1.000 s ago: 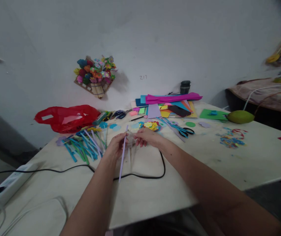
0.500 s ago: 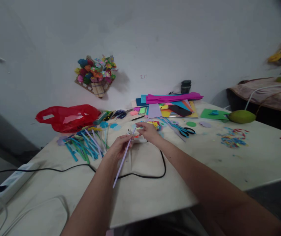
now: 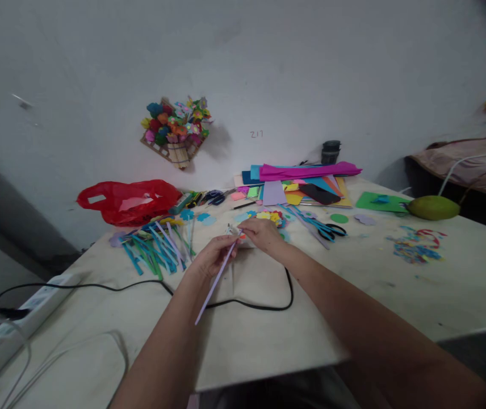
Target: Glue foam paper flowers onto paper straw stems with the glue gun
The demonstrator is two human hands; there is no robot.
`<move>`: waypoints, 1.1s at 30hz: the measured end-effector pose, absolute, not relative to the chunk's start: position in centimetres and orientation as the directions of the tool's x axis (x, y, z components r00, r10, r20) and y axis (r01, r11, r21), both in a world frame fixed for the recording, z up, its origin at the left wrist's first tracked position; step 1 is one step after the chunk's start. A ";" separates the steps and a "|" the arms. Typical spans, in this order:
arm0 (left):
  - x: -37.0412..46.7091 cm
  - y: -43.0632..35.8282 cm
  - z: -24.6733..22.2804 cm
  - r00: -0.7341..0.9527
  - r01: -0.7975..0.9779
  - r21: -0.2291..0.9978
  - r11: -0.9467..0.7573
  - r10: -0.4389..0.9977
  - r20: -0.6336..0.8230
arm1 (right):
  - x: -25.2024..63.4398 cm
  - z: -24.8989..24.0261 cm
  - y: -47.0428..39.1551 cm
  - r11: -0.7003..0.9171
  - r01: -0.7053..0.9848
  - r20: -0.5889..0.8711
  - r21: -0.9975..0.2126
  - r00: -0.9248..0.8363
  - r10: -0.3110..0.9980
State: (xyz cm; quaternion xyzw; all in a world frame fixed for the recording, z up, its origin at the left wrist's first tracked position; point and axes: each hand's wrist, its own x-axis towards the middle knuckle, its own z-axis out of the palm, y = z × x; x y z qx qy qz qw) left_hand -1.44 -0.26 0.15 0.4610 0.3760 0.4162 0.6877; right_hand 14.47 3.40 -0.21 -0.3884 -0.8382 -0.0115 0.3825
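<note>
The left hand [image 3: 215, 257] holds a thin lilac strip [image 3: 215, 286] in closed fingers, above the table [image 3: 268, 341]. Its long axis is slanting: near end toward the person and leftward, far end away and rightward. The right hand [image 3: 263, 233], fingers bunched, obscures the far tip; its grip I cannot tell.

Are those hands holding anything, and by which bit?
The left hand holds a purple stick near its upper end; the right hand is at that tip, its grip unclear.

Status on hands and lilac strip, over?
Left hand holds lilac strip. Right hand at its upper end, grip unclear. Black cord loops across table nearby.
</note>
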 end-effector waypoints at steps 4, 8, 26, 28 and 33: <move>-1.4 -0.4 0.3 0.361 -0.216 0.949 0.229 0.922 -0.141 | 14.4 0.0 3.1 0.714 0.668 0.634 -0.210 -0.463 0.620; -1.5 -0.4 0.3 0.366 -0.209 0.943 0.259 0.915 -0.170 | 14.5 0.1 3.0 0.697 0.695 0.616 -0.179 -0.473 0.630; -1.5 -0.4 0.3 0.389 -0.223 0.944 0.245 0.910 -0.145 | 14.6 0.0 3.2 0.714 0.685 0.591 -0.143 -0.520 0.617; -1.5 -0.3 0.2 0.395 -0.212 0.949 0.234 0.909 -0.136 | 14.7 0.2 3.0 0.703 0.692 0.576 -0.165 -0.511 0.638; -1.6 0.0 -0.1 0.434 -0.197 0.956 0.216 0.894 -0.112 | 14.6 0.6 2.5 0.670 0.711 0.556 -0.213 -0.476 0.681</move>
